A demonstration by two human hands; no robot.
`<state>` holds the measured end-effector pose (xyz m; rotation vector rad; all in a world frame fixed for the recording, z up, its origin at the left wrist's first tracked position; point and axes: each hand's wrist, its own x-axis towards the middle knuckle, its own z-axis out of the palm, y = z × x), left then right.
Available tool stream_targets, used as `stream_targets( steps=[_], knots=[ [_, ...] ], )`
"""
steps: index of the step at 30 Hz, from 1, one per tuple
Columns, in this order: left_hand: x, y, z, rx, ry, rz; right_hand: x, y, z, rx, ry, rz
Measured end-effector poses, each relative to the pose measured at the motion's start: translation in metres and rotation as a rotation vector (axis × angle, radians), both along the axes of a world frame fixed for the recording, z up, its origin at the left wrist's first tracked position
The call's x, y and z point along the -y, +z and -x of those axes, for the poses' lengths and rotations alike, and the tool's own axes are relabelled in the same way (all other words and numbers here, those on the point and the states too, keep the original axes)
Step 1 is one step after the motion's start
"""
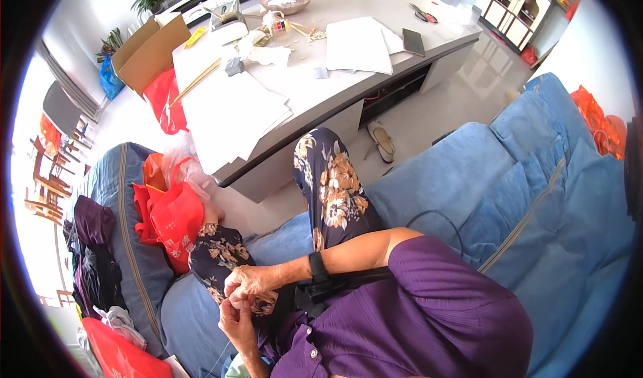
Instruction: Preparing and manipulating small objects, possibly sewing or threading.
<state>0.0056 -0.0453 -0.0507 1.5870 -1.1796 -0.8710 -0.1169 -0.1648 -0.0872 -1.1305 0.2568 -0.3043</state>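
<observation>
Over my lap, my right hand (pixel 250 280) and my left hand (pixel 237 322) meet with fingers bent and pressed together. My right hand lies on top, its fingertips against those of my left. Whatever they pinch is too small and covered to make out. A thin pale thread-like line (pixel 220 355) shows beside my left forearm. My right wrist wears a black strap (pixel 317 267). Beneath the hands are my dark floral trousers (pixel 221 249).
A blue sofa (pixel 429 170) surrounds me, with red bags (pixel 175 218) at its left arm. Ahead, a long table (pixel 308 103) holds white paper sheets (pixel 358 45), a phone (pixel 413 41), scissors (pixel 423 14) and a bowl (pixel 288 1). A cardboard box (pixel 151 53) stands at its left end.
</observation>
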Motion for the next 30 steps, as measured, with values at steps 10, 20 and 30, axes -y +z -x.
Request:
stream_targets(
  steps=[10, 20, 30],
  knots=[
    [0.007, 0.002, 0.007, 0.425, 0.072, 0.061, 0.002, -0.007, 0.004, 0.067, 0.094, -0.119],
    [0.006, 0.032, -0.005, 0.484, 0.124, -0.070, 0.018, 0.000, 0.004, 0.048, -0.002, -0.095],
    [0.011, 0.040, -0.022, 0.626, 0.203, 0.027, 0.022, 0.007, 0.004, -0.042, 0.111, -0.086]
  ],
)
